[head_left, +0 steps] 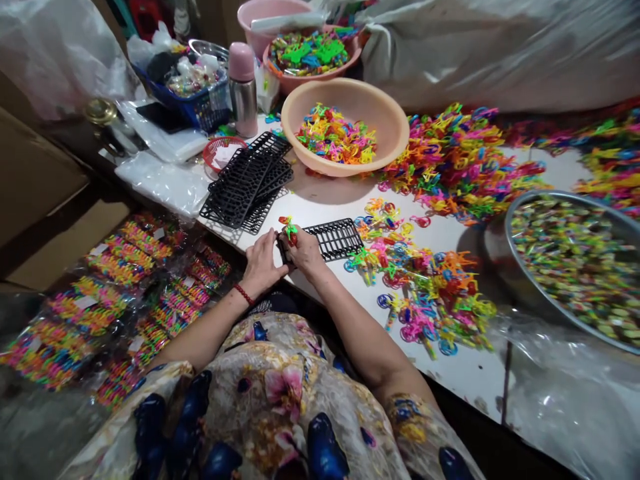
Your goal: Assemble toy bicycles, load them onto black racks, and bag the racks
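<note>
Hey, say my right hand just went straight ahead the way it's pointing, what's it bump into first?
Probably the left hand, just ahead of the right hand at the end of the black rack. If it passed over, the stack of racks lies beyond. Depth is unclear.

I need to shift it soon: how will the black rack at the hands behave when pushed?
The black rack is probably light, being openwork; likely fairly stiff, since its edges look straight; and may slide easily, as the table looks smooth.

Pink-capped flask point(243, 93) beside blue basket point(186, 100).
</note>
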{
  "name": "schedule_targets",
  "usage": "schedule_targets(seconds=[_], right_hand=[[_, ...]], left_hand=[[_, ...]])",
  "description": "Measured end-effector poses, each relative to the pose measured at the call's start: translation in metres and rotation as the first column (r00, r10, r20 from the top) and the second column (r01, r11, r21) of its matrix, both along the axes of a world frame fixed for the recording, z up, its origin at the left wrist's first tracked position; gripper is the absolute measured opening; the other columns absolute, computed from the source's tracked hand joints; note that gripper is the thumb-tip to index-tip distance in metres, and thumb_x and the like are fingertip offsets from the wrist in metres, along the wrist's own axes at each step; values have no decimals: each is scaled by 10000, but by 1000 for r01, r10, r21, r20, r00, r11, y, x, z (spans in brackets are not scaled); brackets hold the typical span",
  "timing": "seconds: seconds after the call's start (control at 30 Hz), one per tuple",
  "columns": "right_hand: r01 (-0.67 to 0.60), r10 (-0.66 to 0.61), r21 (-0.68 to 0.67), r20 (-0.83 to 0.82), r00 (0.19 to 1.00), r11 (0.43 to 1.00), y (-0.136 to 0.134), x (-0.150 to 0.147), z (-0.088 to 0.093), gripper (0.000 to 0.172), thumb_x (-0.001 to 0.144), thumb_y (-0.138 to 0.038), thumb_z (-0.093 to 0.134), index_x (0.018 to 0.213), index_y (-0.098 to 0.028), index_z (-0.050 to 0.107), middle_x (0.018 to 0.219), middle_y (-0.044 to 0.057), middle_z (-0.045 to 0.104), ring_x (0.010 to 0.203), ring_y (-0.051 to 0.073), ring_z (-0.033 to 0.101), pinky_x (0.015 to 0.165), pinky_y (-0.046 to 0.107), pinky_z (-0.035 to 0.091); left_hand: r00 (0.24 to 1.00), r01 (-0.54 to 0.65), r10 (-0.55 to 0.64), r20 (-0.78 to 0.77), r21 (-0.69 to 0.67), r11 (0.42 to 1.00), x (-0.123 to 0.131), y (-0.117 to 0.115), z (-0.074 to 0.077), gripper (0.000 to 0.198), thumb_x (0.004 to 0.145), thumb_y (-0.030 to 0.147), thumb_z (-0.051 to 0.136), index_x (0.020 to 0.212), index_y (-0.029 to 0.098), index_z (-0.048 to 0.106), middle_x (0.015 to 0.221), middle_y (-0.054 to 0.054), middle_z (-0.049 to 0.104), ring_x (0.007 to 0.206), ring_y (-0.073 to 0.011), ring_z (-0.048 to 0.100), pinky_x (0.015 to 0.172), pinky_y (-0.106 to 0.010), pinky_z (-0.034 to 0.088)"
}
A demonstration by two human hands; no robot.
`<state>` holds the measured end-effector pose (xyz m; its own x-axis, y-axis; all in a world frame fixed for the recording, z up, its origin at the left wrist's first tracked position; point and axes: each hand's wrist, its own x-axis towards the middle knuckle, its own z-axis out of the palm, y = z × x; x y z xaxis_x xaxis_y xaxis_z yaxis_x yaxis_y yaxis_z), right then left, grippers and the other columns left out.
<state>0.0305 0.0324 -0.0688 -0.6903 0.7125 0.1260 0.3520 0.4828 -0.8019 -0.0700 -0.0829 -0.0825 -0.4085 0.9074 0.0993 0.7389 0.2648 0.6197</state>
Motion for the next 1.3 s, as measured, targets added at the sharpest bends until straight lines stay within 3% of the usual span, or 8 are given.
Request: schedule_targets(seconds=[0.2, 0.37, 0.6, 0.8, 0.93, 1.0, 1.17, 1.3], right_hand=[[-104, 80, 156, 149, 986, 982, -2, -10, -5, 317, 804, -52, 534, 1073, -188, 633, 1019, 95, 706, 961, 235, 614, 869, 309, 452], [-110, 95, 152, 103, 990, 982, -3, -3, 1, 256, 893, -115, 527, 1120, -189, 621, 1074, 92, 684, 1012, 216, 607, 918, 318, 470], [281, -336, 287, 163, 928, 916, -15, 128, 17, 201, 949, -273, 531, 1103, -177, 618, 1082, 139, 579, 947, 266, 584, 843, 389, 496], [346, -488, 391, 357, 797, 853, -17, 183, 5, 148, 927, -220, 523, 988, -160, 644, 1028, 155, 586, 897, 271, 583, 790, 384, 485], [445, -507, 281, 211, 836, 850, -13, 166, 9, 174, 937, -203, 450, 976, -177, 618, 985, 148, 625, 900, 265, 598, 807, 390, 481], [472, -476, 77, 47, 878, 878, -12, 145, 13, 154, 936, -250, 470, 1026, -206, 587, 966, 108, 650, 865, 236, 617, 789, 369, 496], [132, -282, -509, -230, 931, 850, -9, 67, 7, 194, 858, -417, 604, 941, -246, 570, 844, 0, 648, 674, 155, 626, 650, 294, 519], [92, -183, -354, -235, 955, 931, -1, 20, -4, 201, 841, -420, 623, 880, -225, 651, 907, 22, 662, 823, 178, 629, 785, 317, 509]], left_hand=[[1000, 1, -1, -16, -13, 1000, -4, -1, -1, 963, 726, 376, 752, 1525, 153, 264, 1492, -224, 439, 1405, -365, 402, 1129, -532, 319], [999, -2, 2, -40, -7, 1000, -6, 2, -2, 952, 718, 428, 759, 1505, 152, 300, 1457, -232, 472, 1378, -380, 429, 1115, -553, 332], [999, 7, -8, -43, -11, 1000, -12, 1, 0, 907, 719, 521, 758, 1461, 170, 372, 1440, -214, 476, 1367, -392, 408, 1107, -560, 329], [997, -41, 50, -62, 141, 989, -19, 23, 0, 243, 868, 397, 599, 988, 192, 650, 1075, -127, 626, 1069, -293, 548, 990, -439, 434], [997, -22, 32, -68, 136, 990, -20, 33, 1, 162, 895, 306, 523, 810, 205, 617, 885, -85, 622, 928, -253, 561, 901, -387, 456], [996, 15, -4, -91, 127, 992, -20, 34, 0, 151, 895, 259, 503, 792, 209, 600, 880, -84, 626, 919, -243, 563, 894, -375, 456], [991, 74, -62, -117, 102, 992, -24, 32, -1, 144, 898, 199, 483, 803, 215, 589, 905, -91, 636, 935, -242, 565, 902, -372, 458], [991, 106, -97, -96, 100, 989, -26, 31, -2, 127, 900, 181, 482, 839, 210, 589, 939, -98, 635, 970, -242, 565, 916, -369, 461]])
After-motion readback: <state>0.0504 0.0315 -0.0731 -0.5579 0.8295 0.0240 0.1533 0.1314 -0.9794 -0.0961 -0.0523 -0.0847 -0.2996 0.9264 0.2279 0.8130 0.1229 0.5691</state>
